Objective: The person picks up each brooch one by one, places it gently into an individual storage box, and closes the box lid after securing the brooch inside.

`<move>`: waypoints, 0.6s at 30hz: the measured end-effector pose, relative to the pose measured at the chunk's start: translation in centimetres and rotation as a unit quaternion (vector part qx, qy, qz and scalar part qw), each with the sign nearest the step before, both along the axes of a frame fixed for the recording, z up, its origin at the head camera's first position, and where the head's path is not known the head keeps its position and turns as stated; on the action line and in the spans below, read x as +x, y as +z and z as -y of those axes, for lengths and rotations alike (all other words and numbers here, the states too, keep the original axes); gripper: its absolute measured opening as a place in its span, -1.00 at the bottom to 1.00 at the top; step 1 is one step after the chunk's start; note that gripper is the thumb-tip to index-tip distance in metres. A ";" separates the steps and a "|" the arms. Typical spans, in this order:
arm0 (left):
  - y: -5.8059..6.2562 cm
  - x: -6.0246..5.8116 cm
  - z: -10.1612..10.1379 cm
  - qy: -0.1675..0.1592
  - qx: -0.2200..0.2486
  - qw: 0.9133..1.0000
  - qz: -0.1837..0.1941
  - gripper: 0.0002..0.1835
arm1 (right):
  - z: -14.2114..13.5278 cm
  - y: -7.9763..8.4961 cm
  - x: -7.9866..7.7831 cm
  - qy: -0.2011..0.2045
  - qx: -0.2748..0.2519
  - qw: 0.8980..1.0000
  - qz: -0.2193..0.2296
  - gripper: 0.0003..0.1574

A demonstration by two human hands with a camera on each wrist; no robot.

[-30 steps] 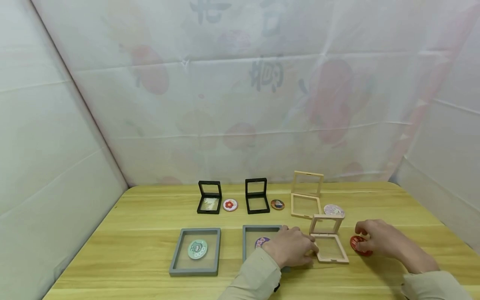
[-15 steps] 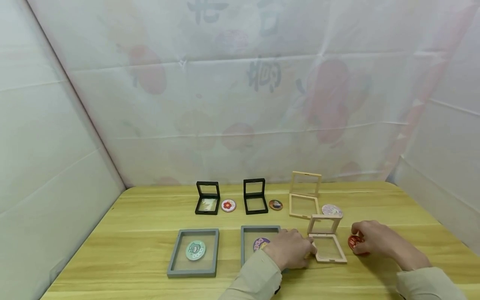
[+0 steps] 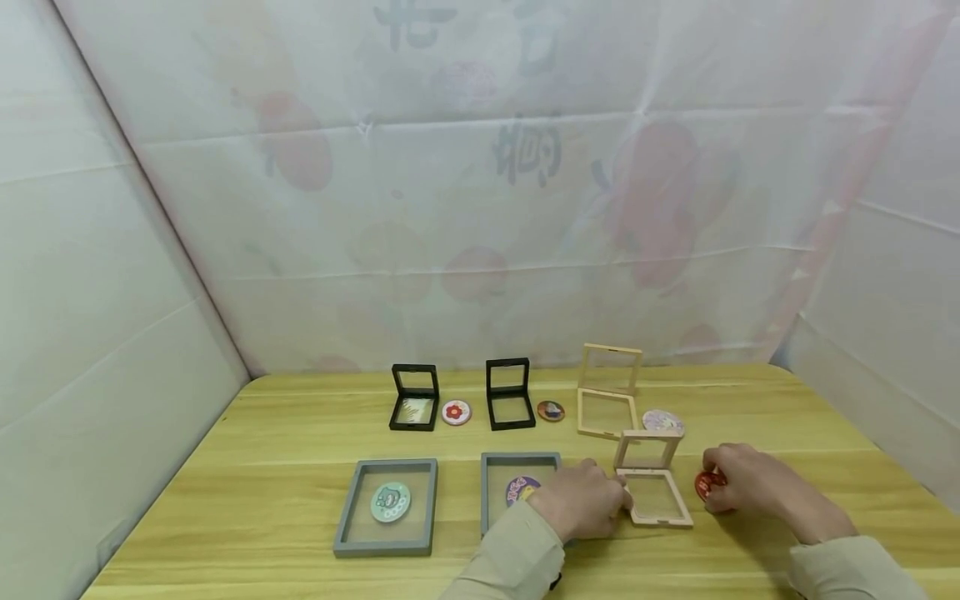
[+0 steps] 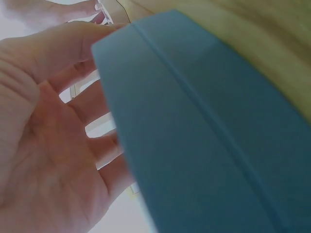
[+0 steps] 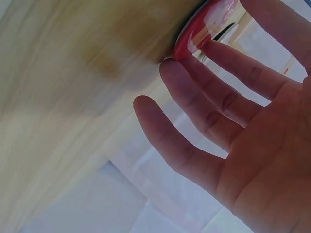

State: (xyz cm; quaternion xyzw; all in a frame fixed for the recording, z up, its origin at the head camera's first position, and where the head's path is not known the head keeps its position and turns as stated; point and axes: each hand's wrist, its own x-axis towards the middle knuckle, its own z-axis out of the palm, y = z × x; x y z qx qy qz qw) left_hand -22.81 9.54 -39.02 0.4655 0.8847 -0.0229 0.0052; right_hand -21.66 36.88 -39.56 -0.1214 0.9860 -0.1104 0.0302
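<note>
My right hand (image 3: 765,487) pinches a round red pin badge (image 3: 708,483) on the right side of the table. In the right wrist view, fingertips touch the glossy red badge (image 5: 206,24), and the other fingers are spread. My left hand (image 3: 581,502) reaches over a grey frame and touches the left edge of a pale pink, hinged display frame (image 3: 654,521), whose lid stands up. The grey frame (image 4: 184,126) fills much of the left wrist view and hides the left fingertips. A purple badge (image 3: 519,490) lies in this grey frame, partly covered by the hand.
Another grey frame (image 3: 384,547) holds a green badge (image 3: 391,502). Behind stand two open black frames (image 3: 512,425) and a yellow frame (image 3: 606,433), with a flower badge (image 3: 456,412), a brown badge (image 3: 551,410) and a pale purple badge (image 3: 663,422) beside them. White cloth walls enclose the table.
The head view has shifted slightly. The right fingers now cover a little more of the red badge. The left hand stays at the pink frame's edge.
</note>
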 end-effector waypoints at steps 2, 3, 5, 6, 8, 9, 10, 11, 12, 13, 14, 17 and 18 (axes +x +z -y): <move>0.0 0.0 0.0 -0.001 -0.002 1.000 -0.006 -0.66 | 0.0 -0.1 0.1 0.001 0.003 1.000 -0.003 -0.63; 0.0 0.0 0.0 -0.001 -0.001 1.000 -0.008 -0.65 | 0.0 -0.1 0.2 0.001 0.006 1.000 -0.006 -0.63; -0.1 0.0 0.0 0.000 0.001 1.000 -0.010 -0.66 | 0.0 -0.2 0.2 0.003 0.010 1.000 -0.010 -0.62; -0.1 0.0 0.0 0.000 0.002 1.000 -0.010 -0.65 | 0.0 -0.2 0.2 0.003 0.012 1.000 -0.013 -0.62; -0.1 0.1 0.0 0.002 0.003 1.000 -0.009 -0.65 | 0.0 -0.2 0.2 0.003 0.014 1.000 -0.017 -0.62; -0.1 0.1 0.0 0.002 0.003 1.000 -0.008 -0.65 | 0.0 -0.2 0.2 0.003 0.015 1.000 -0.020 -0.61; -0.1 0.1 0.0 0.002 0.003 1.000 -0.007 -0.65 | 0.0 -0.2 0.2 0.004 0.015 1.000 -0.022 -0.61; -0.1 0.1 0.0 0.002 0.002 1.000 -0.007 -0.64 | 0.0 -0.2 0.3 0.005 0.017 1.000 -0.025 -0.61; -0.1 0.1 0.0 0.002 0.001 1.000 -0.008 -0.64 | 0.0 -0.2 0.3 0.006 0.018 0.999 -0.028 -0.60; -0.2 0.1 0.0 0.001 0.000 1.000 -0.010 -0.65 | 0.0 -0.2 0.3 0.006 0.020 0.999 -0.030 -0.60; -0.2 0.1 -0.1 0.001 0.000 1.000 -0.012 -0.65 | 0.0 -0.2 0.4 0.006 0.020 0.999 -0.033 -0.59; -0.2 0.1 -0.1 0.001 -0.001 1.000 -0.016 -0.66 | 0.2 0.0 0.4 0.008 0.022 0.999 -0.039 -0.57; -0.1 0.1 -0.1 0.001 -0.002 1.000 -0.017 -0.67 | 0.3 0.1 0.4 0.008 0.022 0.999 -0.039 -0.57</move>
